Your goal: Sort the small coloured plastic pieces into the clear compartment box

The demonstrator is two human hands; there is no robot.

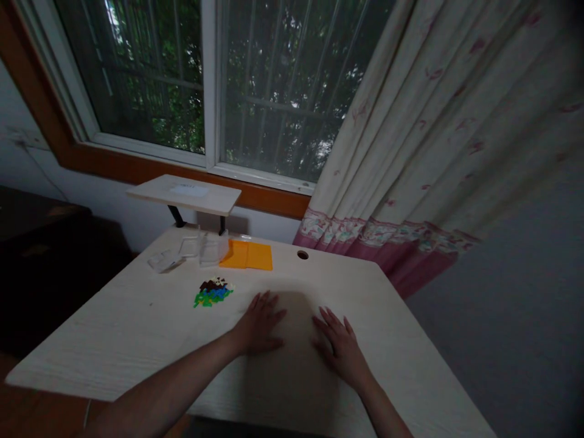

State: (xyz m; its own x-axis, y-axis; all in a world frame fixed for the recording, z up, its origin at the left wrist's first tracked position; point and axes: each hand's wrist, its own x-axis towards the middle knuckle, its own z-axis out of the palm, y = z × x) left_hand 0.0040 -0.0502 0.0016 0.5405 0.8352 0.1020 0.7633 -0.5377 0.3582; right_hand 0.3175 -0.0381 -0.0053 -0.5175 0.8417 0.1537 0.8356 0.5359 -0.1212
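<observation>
My left hand [259,325] rests on the pale wooden table [137,328], fingers spread and holding nothing. To its right, my right hand [340,347] also lies on the tabletop with its fingers apart. A pile of small pieces [213,293], green, blue, dark brown and cream, is just beyond and left of my left hand. They look like small plastic bricks, but single shapes are too small to make out. Behind the pile lies a flat orange sheet [258,256], perhaps folded or in two panels. Clear plastic boxes [212,249] stand beside it on the left.
A small raised shelf [205,196] on black legs stands at the table's back left, a white paper [189,190] on top. A round cable hole [303,255] is near the back edge. A curtain [387,201] hangs behind the table's right side, beside a window [278,91].
</observation>
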